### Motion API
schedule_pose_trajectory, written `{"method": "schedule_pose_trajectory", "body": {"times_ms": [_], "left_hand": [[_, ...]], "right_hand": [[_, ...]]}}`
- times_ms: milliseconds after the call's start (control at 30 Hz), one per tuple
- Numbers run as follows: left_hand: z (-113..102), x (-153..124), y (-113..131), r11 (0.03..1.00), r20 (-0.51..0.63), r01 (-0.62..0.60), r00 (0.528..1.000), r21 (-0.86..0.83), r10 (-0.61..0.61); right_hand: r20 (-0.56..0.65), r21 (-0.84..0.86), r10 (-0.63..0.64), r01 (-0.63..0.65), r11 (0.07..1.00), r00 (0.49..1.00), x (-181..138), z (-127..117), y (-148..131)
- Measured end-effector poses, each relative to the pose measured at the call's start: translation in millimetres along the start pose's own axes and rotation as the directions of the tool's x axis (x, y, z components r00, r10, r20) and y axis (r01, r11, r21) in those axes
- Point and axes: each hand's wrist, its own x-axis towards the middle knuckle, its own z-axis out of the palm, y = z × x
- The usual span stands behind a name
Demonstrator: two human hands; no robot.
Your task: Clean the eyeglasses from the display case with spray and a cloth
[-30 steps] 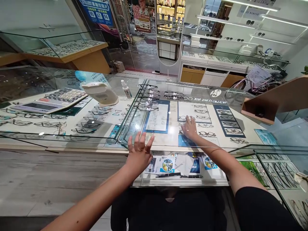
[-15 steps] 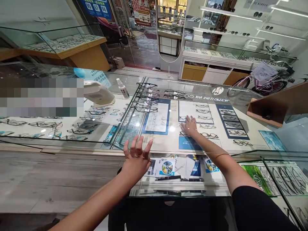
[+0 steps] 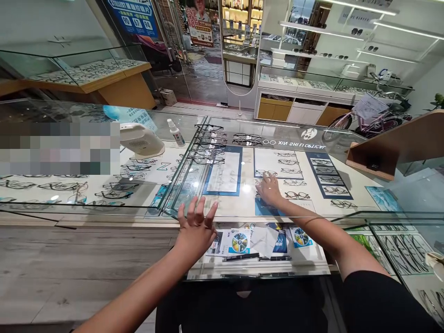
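beyond the right hand [image 3: 269, 190], eyeglasses [image 3: 288, 162], "xin shi li optical" lettering [image 3: 301, 144]

Grey plank floor [image 3: 86, 277] lower left. Back left: wood-trimmed display case [image 3: 118, 79] against pale wall [image 3: 62, 25], blue poster [image 3: 134, 19] near. Back centre: tall round-bottomed mirror [image 3: 239, 69]. Back right: lit white shelves [image 3: 322, 30] above low cabinet [image 3: 305, 112].

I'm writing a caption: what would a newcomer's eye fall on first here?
Likely the left hand, spread at the near edge of the glass counter, and the right hand, farther forward beside eyeglasses. A white spray bottle stands left of centre, toward the far side. Beyond the counter, to the right, is a bicycle.
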Motion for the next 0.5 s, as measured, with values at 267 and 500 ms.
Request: {"method": "schedule_pose_trajectory", "body": {"times_ms": [267, 500], "left_hand": [[-17.5, 4.1, 7.4, 1.0, 0.024, 0.012, 1.0, 0.001, -0.012], [-21.9, 3.8, 9.6, 0.999, -0.012, 0.0, 1.0, -0.04, 0.0]], "right_hand": [[0.328, 0.229, -0.346, 0.282, 0.932, 0.879, -111.9, -42.4, -65.9], [0.397, 0.389, -0.448, 0.296, 0.872, 0.801, -143.4, -60.0, -78.4]]}}
